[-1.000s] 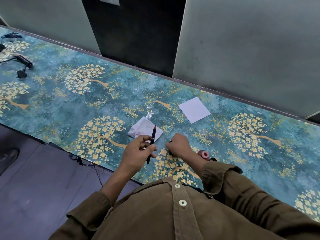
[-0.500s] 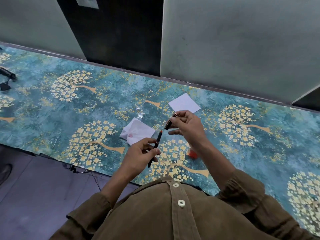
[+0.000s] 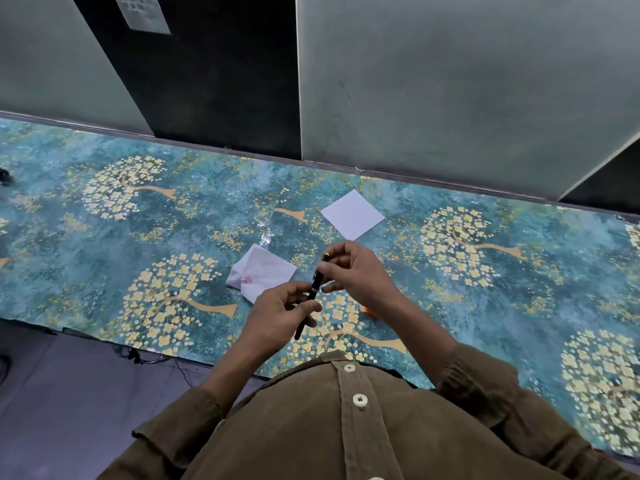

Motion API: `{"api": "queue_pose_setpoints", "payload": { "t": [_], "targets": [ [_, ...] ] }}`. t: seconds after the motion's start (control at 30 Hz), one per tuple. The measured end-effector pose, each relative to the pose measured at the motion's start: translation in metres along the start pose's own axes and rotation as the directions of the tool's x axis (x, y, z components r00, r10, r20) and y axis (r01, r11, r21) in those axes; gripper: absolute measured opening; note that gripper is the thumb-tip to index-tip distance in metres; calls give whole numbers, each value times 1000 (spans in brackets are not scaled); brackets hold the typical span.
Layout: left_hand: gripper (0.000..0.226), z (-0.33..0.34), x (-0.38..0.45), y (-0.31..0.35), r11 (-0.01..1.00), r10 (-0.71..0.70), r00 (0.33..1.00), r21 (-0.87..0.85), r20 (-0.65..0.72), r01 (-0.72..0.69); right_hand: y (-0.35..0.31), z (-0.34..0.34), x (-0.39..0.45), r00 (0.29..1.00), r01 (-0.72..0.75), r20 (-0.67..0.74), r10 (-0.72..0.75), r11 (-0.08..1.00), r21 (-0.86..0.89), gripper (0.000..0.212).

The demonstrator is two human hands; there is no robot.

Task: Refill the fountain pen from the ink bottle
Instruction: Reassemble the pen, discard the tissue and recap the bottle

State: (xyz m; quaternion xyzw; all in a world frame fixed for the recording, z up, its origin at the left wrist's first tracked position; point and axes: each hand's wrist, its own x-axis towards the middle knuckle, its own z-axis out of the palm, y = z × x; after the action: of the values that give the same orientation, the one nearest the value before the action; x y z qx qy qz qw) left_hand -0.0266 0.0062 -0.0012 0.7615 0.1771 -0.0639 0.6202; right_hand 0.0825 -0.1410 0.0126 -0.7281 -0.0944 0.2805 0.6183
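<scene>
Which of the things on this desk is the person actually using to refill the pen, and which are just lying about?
In use:
- fountain pen, held by the left hand and right hand
- red object, mostly hidden behind the right wrist, possibly the ink bottle
- crumpled tissue with a reddish stain

Lying about:
- white paper square
- dark item at the table's left edge

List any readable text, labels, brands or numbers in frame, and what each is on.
None can be read.
Grey sheet on the dark wall panel: faint rows of marks, too blurred to read.
White paper square on the table: blank.
Tissue: only a pink stain, no writing.
Fountain pen, held by the left hand and right hand: no legible marking.
</scene>
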Motion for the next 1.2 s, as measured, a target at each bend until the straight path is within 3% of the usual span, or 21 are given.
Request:
{"api": "queue_pose_setpoints", "payload": {
  "t": [0.3, 0.5, 0.73, 0.83, 0.93, 1.2],
  "targets": [
    [23, 2, -1, 11, 960, 33, 971, -278, 235, 35, -11, -23, -6, 971, -95, 235, 41, 970, 222, 29],
    [19, 5, 3, 9, 963, 29, 980, -270, 198, 26, -4, -18, -6, 989, -83, 142, 50, 968, 238, 7],
    [13, 9, 10, 7, 999, 43, 994, -30, 99, -41, 1, -9, -3, 988, -128, -66, 138, 982, 136, 16],
    [11, 12, 13, 5, 994, 52, 998, 93, 42, -56, 4, 0, 1, 975, -133, -178, 131, 991, 0, 21],
    [10, 13, 23, -2, 980, 22, 999, 195, 26, -26, 12, 8, 9, 959, -160, -256, 125, 979, -123, 24],
    [21, 21, 86, -29, 909, -105, 995, 407, -2, 96, 26, 20, 27, 889, -334, -390, 241, 923, -192, 27]
  ]
}}
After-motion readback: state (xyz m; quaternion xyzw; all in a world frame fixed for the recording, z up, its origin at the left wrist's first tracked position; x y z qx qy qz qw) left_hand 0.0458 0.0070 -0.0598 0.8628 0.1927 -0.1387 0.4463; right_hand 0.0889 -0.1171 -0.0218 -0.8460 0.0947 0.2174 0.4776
